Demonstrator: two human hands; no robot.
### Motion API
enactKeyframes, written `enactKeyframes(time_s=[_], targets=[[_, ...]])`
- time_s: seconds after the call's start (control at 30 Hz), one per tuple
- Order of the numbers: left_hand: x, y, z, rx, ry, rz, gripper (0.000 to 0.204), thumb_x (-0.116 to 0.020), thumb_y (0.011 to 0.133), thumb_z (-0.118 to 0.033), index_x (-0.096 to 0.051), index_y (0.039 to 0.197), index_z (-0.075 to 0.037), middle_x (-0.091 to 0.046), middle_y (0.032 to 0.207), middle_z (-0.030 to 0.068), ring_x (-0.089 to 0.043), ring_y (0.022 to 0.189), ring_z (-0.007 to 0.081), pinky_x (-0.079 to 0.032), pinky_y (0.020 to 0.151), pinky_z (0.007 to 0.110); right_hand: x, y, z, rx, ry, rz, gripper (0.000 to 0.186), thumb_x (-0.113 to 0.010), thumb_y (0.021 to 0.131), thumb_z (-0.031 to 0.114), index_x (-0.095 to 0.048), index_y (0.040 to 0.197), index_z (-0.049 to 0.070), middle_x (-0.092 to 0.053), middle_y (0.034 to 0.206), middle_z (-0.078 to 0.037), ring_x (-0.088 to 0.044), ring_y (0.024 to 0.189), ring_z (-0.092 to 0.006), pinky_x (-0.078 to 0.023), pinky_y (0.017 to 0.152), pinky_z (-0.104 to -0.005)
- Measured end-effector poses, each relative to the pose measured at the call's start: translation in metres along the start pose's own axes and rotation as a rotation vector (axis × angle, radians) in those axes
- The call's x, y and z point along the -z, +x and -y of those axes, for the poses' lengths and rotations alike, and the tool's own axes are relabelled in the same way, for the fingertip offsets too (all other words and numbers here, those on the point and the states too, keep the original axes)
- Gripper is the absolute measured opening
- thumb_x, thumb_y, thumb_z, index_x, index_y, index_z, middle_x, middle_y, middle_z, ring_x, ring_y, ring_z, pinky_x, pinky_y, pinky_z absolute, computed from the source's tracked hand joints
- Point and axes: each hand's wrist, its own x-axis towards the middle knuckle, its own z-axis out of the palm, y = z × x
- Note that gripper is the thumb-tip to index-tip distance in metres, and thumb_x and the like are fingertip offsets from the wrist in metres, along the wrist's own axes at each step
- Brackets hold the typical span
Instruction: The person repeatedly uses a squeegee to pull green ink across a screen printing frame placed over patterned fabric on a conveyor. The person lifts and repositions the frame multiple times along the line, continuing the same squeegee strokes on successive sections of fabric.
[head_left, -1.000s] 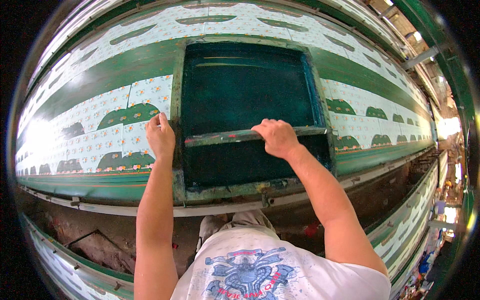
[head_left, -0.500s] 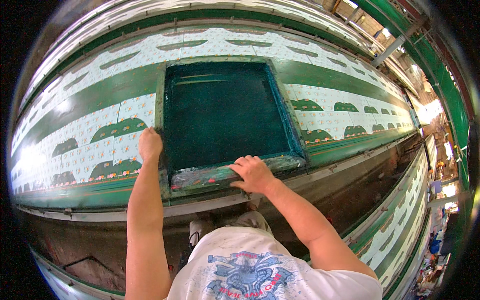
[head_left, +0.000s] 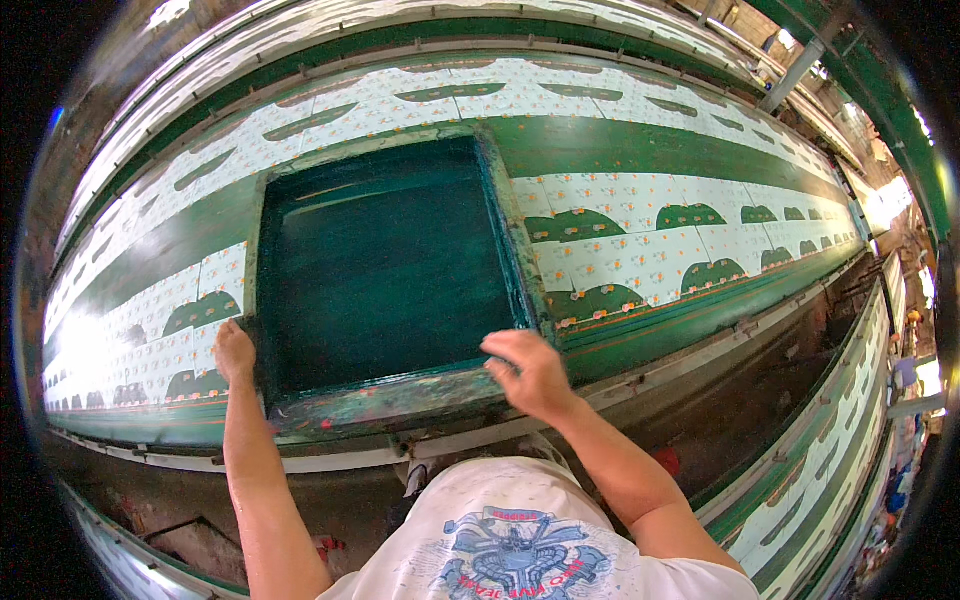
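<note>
A wide fisheye view, round against black corners, bends the straight edges of the long printed table (head_left: 600, 145) into curves toward the rim. White glare washes out the table's far left, and bright light blows out beyond its right end, leaving details there smeared. The aisle floor (head_left: 740, 410) lies in brown shadow, and the dark screen (head_left: 390, 275) looks murky and grainy.

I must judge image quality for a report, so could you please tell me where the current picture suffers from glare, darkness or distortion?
Head view: glare washes out part of the left-hand patterned sheets; head view: inside the dark screen little detail shows; head view: the long table's edges bend, and the corners are black.
</note>
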Motion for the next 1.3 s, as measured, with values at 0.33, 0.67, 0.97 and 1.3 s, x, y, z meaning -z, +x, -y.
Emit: enactKeyframes(time_s=[0.33,0.67,0.97,1.3], targets=[[-0.012,0.025,0.065,-0.175,0.235,-0.11,0.055,-0.04,0.116,-0.041,-0.073,0.124,0.002,-0.073,0.128,0.0279,-0.067,0.122,0.0484,-0.052,0.104,0.057,0.009,0.026,-0.126,-0.54,0.004,-0.07,0.051,-0.081,0.094,0.014,-0.071,0.141,-0.002,-0.074,0.134,-0.026,-0.068,0.126,-0.0436,-0.054,0.11,-0.0499],[-0.009,0.021,0.024,0.092,-0.377,0.104,0.086,-0.04,0.115,-0.064,-0.075,0.107,0.013,-0.072,0.092,0.0305,-0.064,0.089,0.0434,-0.048,0.091,0.055,-0.006,0.052,-0.113,-0.525,-0.414,-0.024,0.077,-0.088,0.084,0.011,-0.058,0.154,0.004,-0.07,0.135,-0.022,-0.066,0.127,-0.0429,-0.053,0.111,-0.0508],[-0.018,0.027,0.032,0.108,-0.477,0.162,0.089,-0.045,0.114,-0.066,-0.071,0.107,0.018,-0.066,0.083,0.0212,-0.055,0.084,0.0299,-0.045,0.087,0.051,-0.004,0.054,-0.103,-0.627,-0.348,-0.102,0.067,-0.086,0.081,0.005,-0.068,0.145,0.007,-0.073,0.136,-0.021,-0.071,0.124,-0.0403,-0.056,0.109,-0.0476],[-0.032,0.052,0.056,0.251,-0.768,0.171,0.071,-0.058,0.108,-0.071,-0.061,0.072,-0.009,-0.047,0.064,-0.0026,-0.041,0.057,0.0133,-0.034,0.056,0.039,0.048,0.092,-0.057,-0.391,-0.388,-0.085,0.063,-0.087,0.078,0.012,-0.071,0.139,0.011,-0.074,0.118,-0.017,-0.071,0.11,-0.0402,-0.057,0.1,-0.0485]])
